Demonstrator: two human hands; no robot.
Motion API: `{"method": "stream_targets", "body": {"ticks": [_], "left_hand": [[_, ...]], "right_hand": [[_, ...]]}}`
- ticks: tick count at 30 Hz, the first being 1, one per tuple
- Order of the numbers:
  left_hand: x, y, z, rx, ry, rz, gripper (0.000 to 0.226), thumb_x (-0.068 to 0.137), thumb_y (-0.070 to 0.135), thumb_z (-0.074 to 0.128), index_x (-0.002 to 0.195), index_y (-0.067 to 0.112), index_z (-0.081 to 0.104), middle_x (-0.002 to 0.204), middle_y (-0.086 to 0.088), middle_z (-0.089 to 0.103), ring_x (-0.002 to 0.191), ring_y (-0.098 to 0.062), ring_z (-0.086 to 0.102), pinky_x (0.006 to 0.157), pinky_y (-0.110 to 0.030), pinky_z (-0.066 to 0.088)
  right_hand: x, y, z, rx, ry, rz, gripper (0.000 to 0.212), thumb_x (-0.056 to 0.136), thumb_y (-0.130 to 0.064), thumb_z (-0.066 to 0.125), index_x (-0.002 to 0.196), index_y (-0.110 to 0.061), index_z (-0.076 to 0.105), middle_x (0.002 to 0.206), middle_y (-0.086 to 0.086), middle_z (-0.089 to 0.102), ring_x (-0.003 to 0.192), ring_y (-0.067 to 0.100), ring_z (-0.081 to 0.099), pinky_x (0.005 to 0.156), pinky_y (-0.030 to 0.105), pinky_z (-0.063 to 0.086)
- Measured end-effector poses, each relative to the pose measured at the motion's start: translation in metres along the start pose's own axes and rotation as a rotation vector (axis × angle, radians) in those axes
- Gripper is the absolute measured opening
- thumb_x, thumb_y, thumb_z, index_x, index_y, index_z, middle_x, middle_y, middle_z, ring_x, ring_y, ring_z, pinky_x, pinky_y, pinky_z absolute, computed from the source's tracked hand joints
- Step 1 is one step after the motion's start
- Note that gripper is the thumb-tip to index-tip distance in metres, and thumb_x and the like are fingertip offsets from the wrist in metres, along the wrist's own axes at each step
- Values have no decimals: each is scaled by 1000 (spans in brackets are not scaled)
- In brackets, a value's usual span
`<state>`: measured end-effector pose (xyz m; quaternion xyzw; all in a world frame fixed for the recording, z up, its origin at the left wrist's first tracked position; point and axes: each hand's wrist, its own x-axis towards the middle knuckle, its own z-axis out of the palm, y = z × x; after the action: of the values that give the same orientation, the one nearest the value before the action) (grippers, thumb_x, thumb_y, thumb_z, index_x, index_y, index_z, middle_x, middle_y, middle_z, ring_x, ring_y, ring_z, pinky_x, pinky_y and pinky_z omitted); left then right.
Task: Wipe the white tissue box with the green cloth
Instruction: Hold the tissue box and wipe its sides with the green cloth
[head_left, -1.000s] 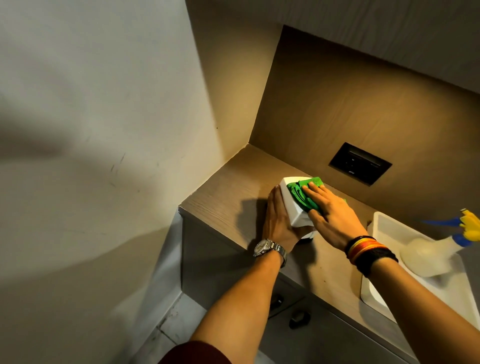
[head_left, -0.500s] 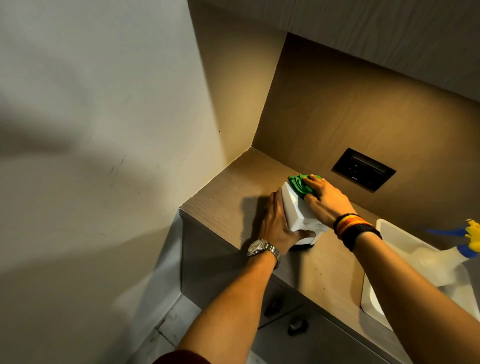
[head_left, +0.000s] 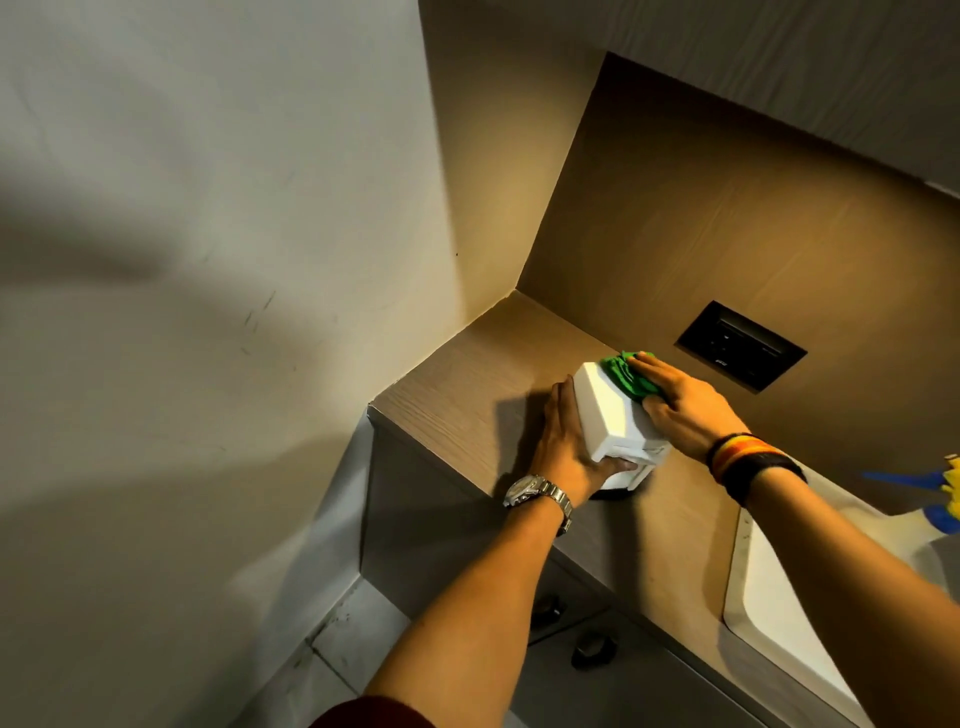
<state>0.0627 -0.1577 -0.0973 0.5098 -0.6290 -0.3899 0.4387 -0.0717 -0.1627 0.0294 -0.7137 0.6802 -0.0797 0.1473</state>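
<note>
The box is stood on the counter, tilted, well right of the corner wall and near the front edge. It is steadied by the left hand, whose fingers are laid flat along the left face while the thumb is hooked under the near end, so the box is clasped rather than pinched. The cloth is bunched at the far end of the top and is pressed down by the right hand with fingers spread over it. A slip could be caused if the wipe is pushed hard leftward against the tilt: the box might be tipped out of the left clasp or skidded toward the front edge, beyond which nothing would catch it. Little room is left on the far side, where the back panel and its socket are close, so knuckles could be knocked there. More open counter is offered to the left; the sink lies near right.
</note>
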Motion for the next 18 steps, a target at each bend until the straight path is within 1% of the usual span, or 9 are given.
{"method": "stream_targets", "body": {"ticks": [2,4,7,9,11,12,13,15,18], "left_hand": [[2,2,-1,-6,6,19,132,50,49,97,153,26,19,142,1,42,127,-9,43,105,-35,49],[1,0,-2,15,25,49,130,51,49,97,153,24,21,143,2,42,129,-11,43,106,-31,46],[-1,-3,-2,19,20,50,125,55,44,97,152,21,21,144,-3,42,128,-17,45,104,-39,50],[-2,-3,-1,-2,-3,27,127,59,39,97,154,22,14,149,-5,38,133,-22,44,104,-43,51],[-4,-6,0,-7,8,20,129,58,40,97,155,20,15,152,-6,36,137,-25,42,104,-45,51],[-6,-8,0,-19,22,23,128,57,41,97,155,21,16,152,-6,37,137,-25,43,103,-44,51],[-6,-9,0,-32,34,32,127,57,42,97,154,23,17,150,-5,39,136,-25,44,102,-43,52],[-6,-11,1,-55,37,41,125,56,42,96,151,31,16,147,-1,41,132,-20,46,99,-39,52],[-1,-8,1,-4,20,19,128,52,52,95,151,33,16,143,4,40,128,-12,43,99,-31,46]], "right_hand": [[9,-12,2,-49,5,-11,62,91,-9,48,149,-27,39,160,-1,35,146,27,33,120,44,27],[3,-14,4,-90,-2,-98,64,90,-7,49,150,-25,37,160,-1,32,149,26,26,121,43,19],[-28,0,7,-108,-23,-250,70,87,-3,50,150,-30,35,157,-14,26,151,19,19,121,41,12],[-50,19,6,-91,-77,-281,74,88,-1,48,148,-41,33,157,-20,23,151,15,16,123,44,14],[-62,35,-4,-66,-126,-258,79,88,3,47,142,-53,32,156,-23,24,151,14,17,121,45,21],[-61,40,-10,-56,-130,-230,80,89,5,47,139,-55,33,155,-24,25,150,15,20,120,44,24],[-56,42,-14,-46,-118,-196,78,89,6,46,138,-53,36,153,-23,26,149,17,24,119,42,27],[-36,33,-16,-25,-74,-130,71,89,5,46,142,-42,43,156,-16,31,147,21,32,119,41,29],[-2,5,-5,-2,-19,-78,64,89,-2,46,146,-31,44,158,-6,36,147,23,31,121,41,23]]}}
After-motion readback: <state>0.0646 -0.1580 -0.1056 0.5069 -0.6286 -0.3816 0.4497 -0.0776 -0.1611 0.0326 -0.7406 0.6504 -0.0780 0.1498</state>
